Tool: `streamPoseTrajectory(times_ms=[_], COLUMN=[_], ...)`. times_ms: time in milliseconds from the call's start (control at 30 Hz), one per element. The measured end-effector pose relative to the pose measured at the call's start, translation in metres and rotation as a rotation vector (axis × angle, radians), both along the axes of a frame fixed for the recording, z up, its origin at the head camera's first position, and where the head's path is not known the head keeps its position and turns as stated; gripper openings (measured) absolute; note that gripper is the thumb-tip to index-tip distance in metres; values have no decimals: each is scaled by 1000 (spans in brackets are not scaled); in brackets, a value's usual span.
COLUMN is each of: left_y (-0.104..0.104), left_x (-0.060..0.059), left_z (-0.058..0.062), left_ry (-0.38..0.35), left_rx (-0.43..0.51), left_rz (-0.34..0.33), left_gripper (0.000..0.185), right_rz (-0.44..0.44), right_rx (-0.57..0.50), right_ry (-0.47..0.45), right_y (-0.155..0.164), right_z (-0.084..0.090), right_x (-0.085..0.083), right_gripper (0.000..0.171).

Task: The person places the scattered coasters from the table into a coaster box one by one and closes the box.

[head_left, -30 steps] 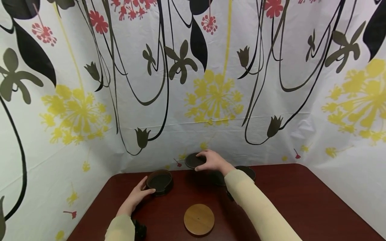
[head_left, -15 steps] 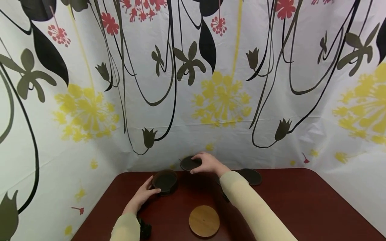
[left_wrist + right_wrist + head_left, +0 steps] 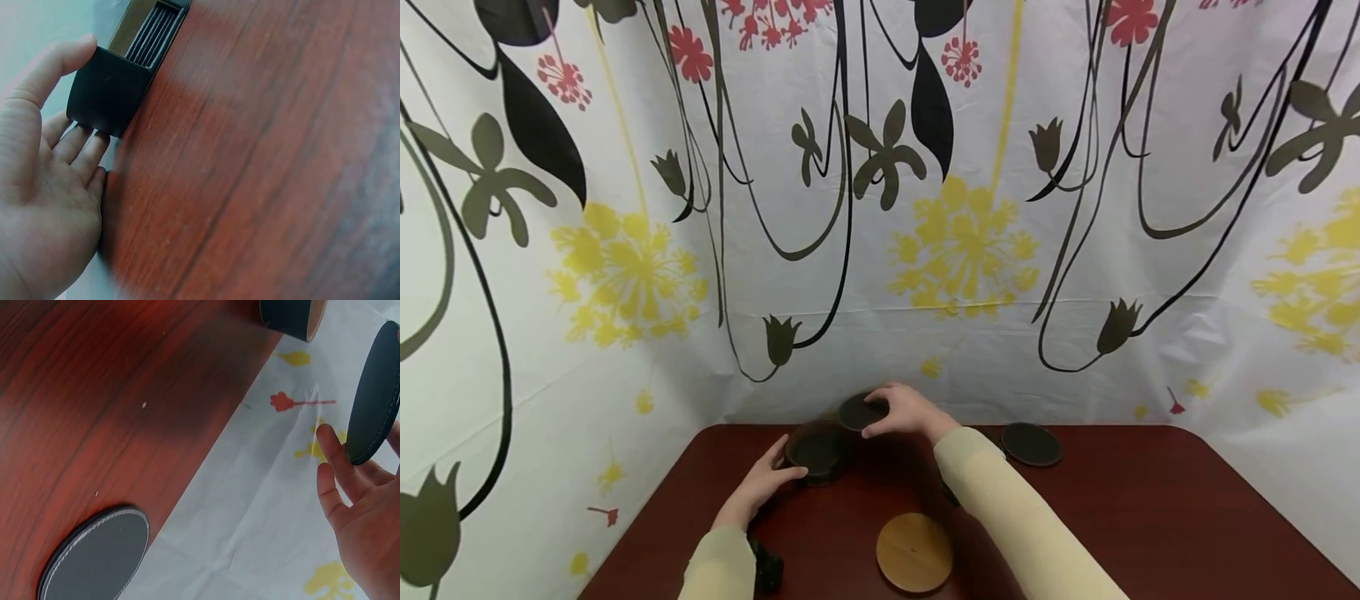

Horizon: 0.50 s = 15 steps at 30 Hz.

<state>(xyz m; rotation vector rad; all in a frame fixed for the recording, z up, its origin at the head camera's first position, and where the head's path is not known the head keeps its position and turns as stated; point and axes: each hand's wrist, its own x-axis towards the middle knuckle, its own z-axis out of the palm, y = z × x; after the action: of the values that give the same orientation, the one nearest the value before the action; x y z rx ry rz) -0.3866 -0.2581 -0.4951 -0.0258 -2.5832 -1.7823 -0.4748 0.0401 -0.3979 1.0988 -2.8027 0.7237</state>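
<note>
1. My left hand (image 3: 765,483) is on the dark round holder (image 3: 815,451) at the table's (image 3: 1150,517) 11 o'clock. Thumb and fingers are curled round its wall; in the left wrist view the thumb (image 3: 59,62) lies along one side and the fingertips sit under the other.
2. The holder already has dark coasters stacked in its slot.
3. My right hand (image 3: 904,410) pinches a dark stitched coaster (image 3: 859,412) by the edge. It is off the table and tilted, at 1 o'clock of the holder, nearly touching its rim.
4. In the right wrist view that coaster (image 3: 374,394) stands on edge against my fingers (image 3: 337,456).
5. Another dark coaster (image 3: 1032,443) lies flat at the table's 1 o'clock, well apart from both hands.
6. A round wooden coaster (image 3: 914,552) lies flat at 6 o'clock, near my right sleeve.
7. Behind the table is a floral curtain (image 3: 955,242).
</note>
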Motion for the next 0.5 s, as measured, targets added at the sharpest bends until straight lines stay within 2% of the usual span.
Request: streamPoseTrajectory(times_ms=[333, 500], left_y=[1, 2], left_x=[4, 4], left_z=[3, 5], left_ry=[15, 1], left_rx=[-13, 9], left_rz=[-11, 4], left_gripper=[90, 90], right_rz=[50, 58], right_rx=[22, 29], right_ry=[9, -27], right_y=[-20, -29], right_z=[-11, -14], right_x=[1, 2], right_gripper=[62, 63])
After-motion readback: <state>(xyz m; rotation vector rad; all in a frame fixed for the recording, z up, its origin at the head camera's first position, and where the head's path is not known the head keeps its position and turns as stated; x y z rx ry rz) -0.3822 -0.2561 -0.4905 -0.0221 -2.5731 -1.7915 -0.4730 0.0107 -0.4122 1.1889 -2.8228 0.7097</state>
